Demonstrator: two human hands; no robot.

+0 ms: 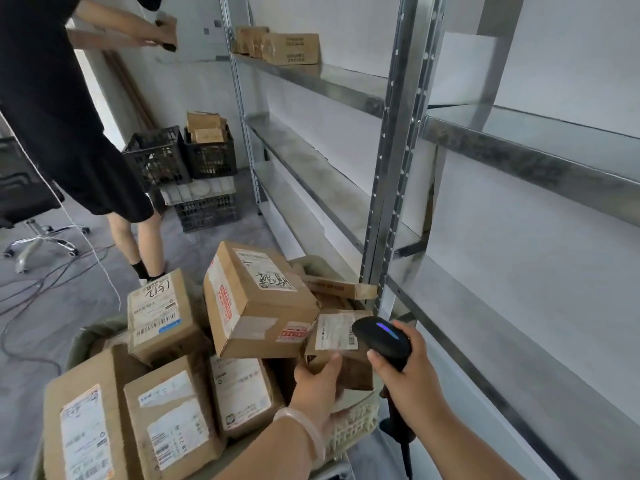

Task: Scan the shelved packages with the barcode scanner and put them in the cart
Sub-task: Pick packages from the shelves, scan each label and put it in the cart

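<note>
My left hand (317,384) grips a small brown package (341,344) with a white barcode label, held over the right side of the cart (353,424). My right hand (405,372) holds the black barcode scanner (382,337), its blue light lit, its head right beside the package's label. The cart is piled with several taped cardboard packages, among them a large tilted one (256,299). Several more packages (280,46) stand on the top level of the metal shelf (311,77).
Another person in black (59,109) stands at the left, holding a box up high. Black crates (183,157) with boxes stand at the far wall. An office chair (24,209) and cables on the floor lie at the left. Lower shelf levels at right hold nothing.
</note>
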